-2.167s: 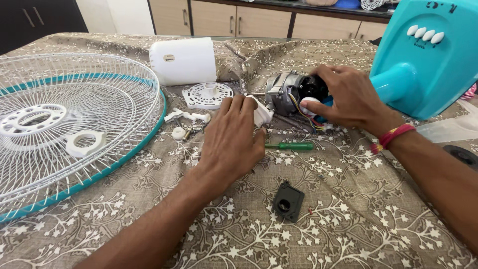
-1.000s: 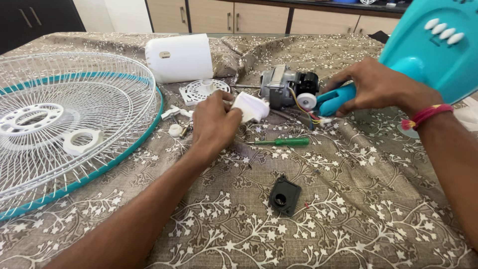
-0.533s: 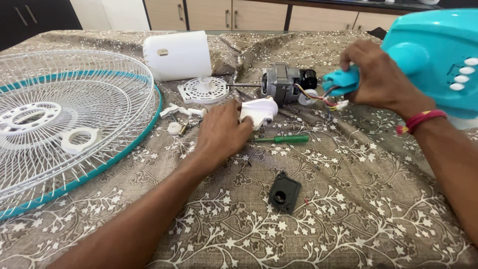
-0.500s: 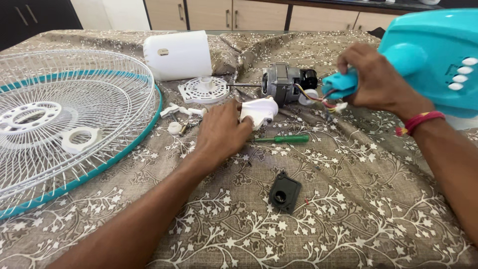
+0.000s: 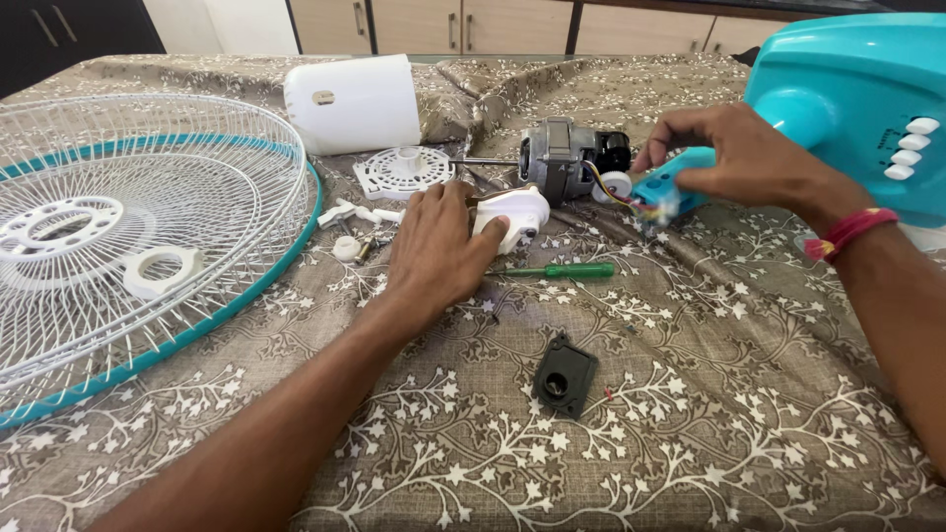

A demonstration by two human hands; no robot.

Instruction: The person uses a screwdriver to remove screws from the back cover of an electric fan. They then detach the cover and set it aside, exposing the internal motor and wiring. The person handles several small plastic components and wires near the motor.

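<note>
The cloth [image 5: 690,394] over your surface is grey-brown with a pattern of white branches and small blossoms. Towards its left edge your fan guard [image 5: 128,236] is white wire ringed by a teal rim. At the far edge the motor cover [image 5: 355,103] is plain white, and so is the slotted disc [image 5: 402,173] near it. The fan stand [image 5: 847,108] at the far right corner is bright turquoise with white buttons. Your screwdriver [image 5: 562,270] has a green handle. The small square part [image 5: 565,375] is black. The bracket [image 5: 512,215] under your left hand [image 5: 434,246] is white. Your right wrist wears a red and yellow thread band [image 5: 849,232].
</note>
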